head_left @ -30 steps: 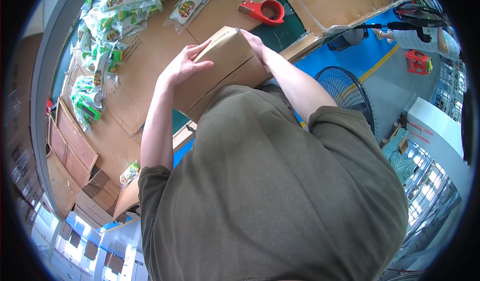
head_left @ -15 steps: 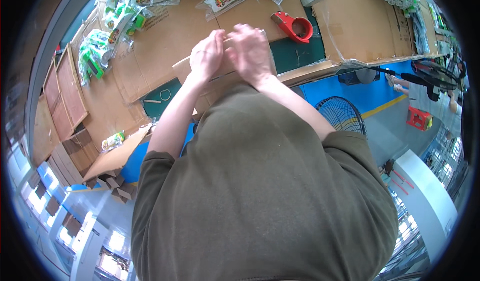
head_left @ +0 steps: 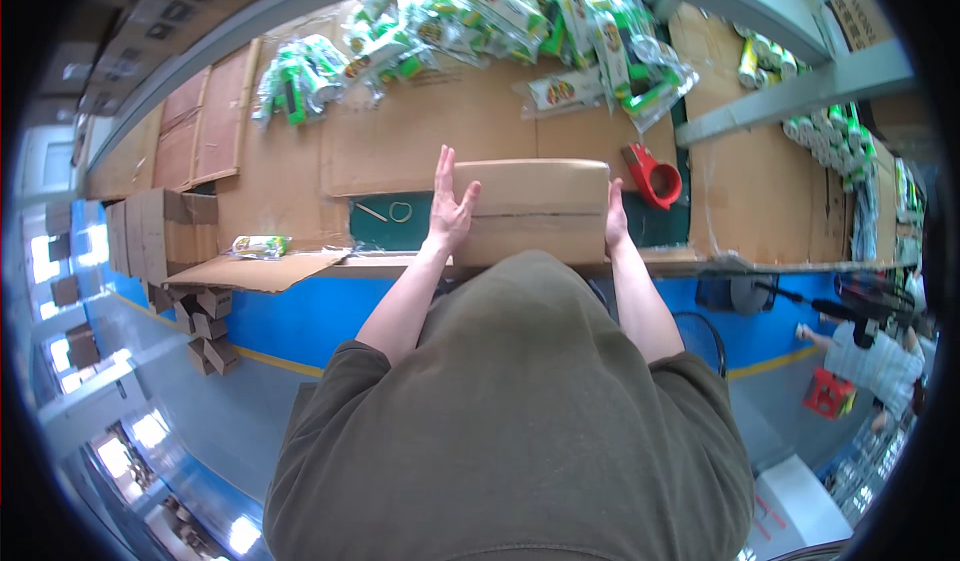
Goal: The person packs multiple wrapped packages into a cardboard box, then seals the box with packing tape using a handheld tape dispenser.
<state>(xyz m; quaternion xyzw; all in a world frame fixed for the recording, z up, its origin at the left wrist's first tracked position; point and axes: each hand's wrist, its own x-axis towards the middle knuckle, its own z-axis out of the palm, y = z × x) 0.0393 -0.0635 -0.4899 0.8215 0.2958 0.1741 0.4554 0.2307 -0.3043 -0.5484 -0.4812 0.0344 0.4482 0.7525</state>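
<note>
A closed brown cardboard box (head_left: 535,209) lies on the cardboard-covered workbench (head_left: 400,151) right in front of me. My left hand (head_left: 449,208) presses flat against the box's left end, fingers spread upward. At the box's right end my right hand (head_left: 614,217) lies along the side, partly hidden by it. The box sits squarely between both palms.
A red tape dispenser (head_left: 652,174) lies just right of the box. Several green and white packets (head_left: 520,21) are heaped along the bench's far edge. Flat cartons (head_left: 150,236) stack at the left. Another person (head_left: 875,356) stands far right near a red crate (head_left: 828,393).
The box was tilted and gripped near its top; now it lies level on the bench, my hands apart at its two ends. My view has swung to face the bench straight on.
</note>
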